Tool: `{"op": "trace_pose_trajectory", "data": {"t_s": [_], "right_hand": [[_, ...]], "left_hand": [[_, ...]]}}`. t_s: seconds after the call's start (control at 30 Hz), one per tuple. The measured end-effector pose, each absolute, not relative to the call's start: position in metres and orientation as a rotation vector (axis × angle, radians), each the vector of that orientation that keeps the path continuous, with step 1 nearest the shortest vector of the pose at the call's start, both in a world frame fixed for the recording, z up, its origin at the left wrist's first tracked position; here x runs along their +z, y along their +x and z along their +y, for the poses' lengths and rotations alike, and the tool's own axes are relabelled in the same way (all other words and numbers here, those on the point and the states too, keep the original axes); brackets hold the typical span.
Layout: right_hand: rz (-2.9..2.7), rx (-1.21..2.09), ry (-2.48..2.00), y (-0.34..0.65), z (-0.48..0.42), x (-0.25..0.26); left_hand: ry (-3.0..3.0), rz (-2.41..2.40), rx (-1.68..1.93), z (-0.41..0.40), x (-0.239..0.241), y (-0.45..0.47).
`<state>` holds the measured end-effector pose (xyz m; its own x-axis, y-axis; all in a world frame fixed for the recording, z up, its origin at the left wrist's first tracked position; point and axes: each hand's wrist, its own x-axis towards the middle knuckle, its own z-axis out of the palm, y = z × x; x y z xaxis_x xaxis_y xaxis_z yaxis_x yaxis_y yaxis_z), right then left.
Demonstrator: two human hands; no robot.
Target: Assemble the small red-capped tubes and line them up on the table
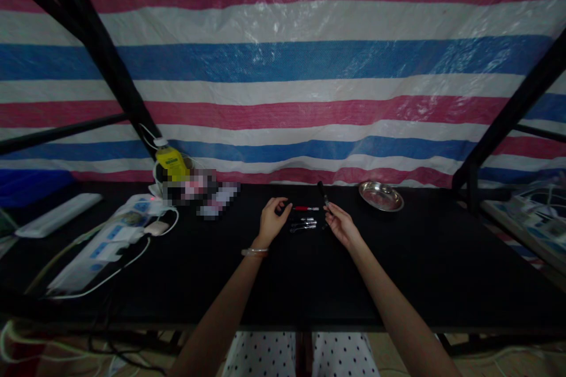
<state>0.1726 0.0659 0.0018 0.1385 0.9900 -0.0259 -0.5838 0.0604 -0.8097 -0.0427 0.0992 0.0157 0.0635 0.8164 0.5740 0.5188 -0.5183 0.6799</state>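
My right hand (340, 224) is closed, its fingertips pinching a slim pen-like piece (322, 191), dark at the top and silvery lower down, tilted upward. My left hand (272, 218) is curved over the black tabletop with thumb and fingers apart; a dark spot between them is too dim to make out. Just beside its thumb lies a slim red piece with a silver end (305, 208). Nearer to me, between both hands, several slim black-and-silver pieces (303, 225) lie side by side. Their exact kind is too small to tell.
A round metal dish (381, 197) stands at the right rear. On the left are a power strip (110, 241) with cables, a bottle of yellow liquid (171, 160) and blurred items. Black frame posts (106, 73) flank the table (309, 283); a striped sheet (300, 65) hangs behind.
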Motion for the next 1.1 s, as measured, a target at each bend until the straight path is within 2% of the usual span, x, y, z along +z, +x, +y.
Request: {"op": "trace_pose_trajectory", "data": {"t_s": [0.33,0.67,1.1], "right_hand": [[-0.735,1.373,-0.835,0.169,0.06,0.008],[-1.0,1.161,-1.047,0.159,0.056,0.009],[-1.01,1.131,-1.08,0.163,0.058,0.006]], "left_hand": [[2.098,1.344,1.434,0.093,0.021,-0.043],[2.392,1.144,1.196,0.086,0.024,-0.039],[2.131,1.16,1.275,0.096,0.014,-0.037]]}}
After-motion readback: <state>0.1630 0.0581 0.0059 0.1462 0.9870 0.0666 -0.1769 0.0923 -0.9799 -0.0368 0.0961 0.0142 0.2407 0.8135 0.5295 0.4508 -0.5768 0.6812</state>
